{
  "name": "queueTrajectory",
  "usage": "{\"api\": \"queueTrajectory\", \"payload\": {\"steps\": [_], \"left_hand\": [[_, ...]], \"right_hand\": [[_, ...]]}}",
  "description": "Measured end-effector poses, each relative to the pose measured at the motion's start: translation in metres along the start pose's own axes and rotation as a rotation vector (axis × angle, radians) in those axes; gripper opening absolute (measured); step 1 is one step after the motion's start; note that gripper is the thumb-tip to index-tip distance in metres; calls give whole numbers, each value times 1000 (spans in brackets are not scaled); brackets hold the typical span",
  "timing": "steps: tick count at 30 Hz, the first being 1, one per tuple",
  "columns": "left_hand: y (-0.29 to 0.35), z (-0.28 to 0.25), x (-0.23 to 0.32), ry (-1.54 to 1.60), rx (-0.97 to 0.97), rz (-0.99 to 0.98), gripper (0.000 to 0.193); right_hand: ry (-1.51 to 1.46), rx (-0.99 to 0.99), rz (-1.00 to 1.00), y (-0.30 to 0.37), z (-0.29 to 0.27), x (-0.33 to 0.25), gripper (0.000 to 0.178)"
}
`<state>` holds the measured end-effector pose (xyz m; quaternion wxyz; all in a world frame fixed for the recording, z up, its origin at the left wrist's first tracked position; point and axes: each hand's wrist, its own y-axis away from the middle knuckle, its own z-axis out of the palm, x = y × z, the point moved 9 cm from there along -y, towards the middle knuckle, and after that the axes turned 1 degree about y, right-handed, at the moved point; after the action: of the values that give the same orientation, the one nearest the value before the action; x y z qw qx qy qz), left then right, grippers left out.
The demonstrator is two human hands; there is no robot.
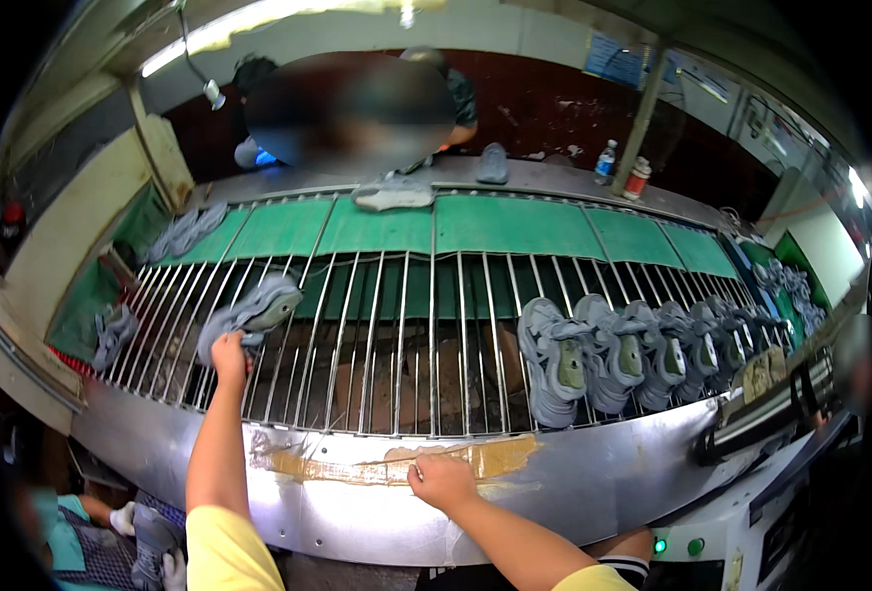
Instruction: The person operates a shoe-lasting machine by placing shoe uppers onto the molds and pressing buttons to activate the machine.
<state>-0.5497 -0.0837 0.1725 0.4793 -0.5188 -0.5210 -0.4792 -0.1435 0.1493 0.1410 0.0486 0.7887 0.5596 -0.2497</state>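
My left hand [229, 359] is closed on a grey sneaker [251, 317], gripping its near end above the metal rollers on the left. The sneaker lies tilted, and its olive insole shows through the opening. My right hand [443, 480] rests in a loose fist on the brown tape [357, 464] along the near metal edge; nothing shows in its fingers. To the right, several grey sneakers [557, 364] stand in a row on the roller conveyor [397, 345].
Green sheeting [515, 229] covers the far rollers. A grey shoe [394, 193] lies on the far ledge, with another shoe [493, 164] beyond it. Two bottles [605, 162] stand at the back right. People work opposite and at lower left. A machine with green buttons [695, 546] stands lower right.
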Motion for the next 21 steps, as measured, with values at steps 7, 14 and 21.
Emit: {"api": "queueTrajectory", "payload": {"steps": [7, 14, 21], "left_hand": [[210, -73, 109, 651, 215, 174, 14], [432, -114, 185, 713, 383, 258, 18], [500, -84, 229, 290, -984, 117, 29]], "right_hand": [[-43, -19, 51, -1, 8, 5, 24], [-407, -40, 89, 33, 7, 11, 26], [-2071, -1268, 420, 228, 26, -84, 47]]}}
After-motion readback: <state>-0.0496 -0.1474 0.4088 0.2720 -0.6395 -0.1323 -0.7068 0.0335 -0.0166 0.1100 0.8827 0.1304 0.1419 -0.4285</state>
